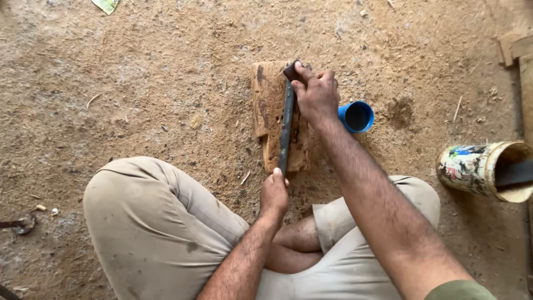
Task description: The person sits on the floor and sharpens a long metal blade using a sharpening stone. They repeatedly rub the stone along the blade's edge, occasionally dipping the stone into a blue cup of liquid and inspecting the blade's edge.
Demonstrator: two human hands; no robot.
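Filing stroke judged in hand: a long dark file (286,126) is laid lengthwise on a wooden block (270,97) at frame centre. Far end is clenched by the right hand (315,94), near end pinched by the left hand (274,191). Even downward pressure from both ends is judged needed next.

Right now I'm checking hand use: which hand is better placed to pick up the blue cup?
Right. The right hand presses the far end of the dark metal blade on the wooden block, and the blue cup lies just beside it. The left hand holds the near end, farther away.
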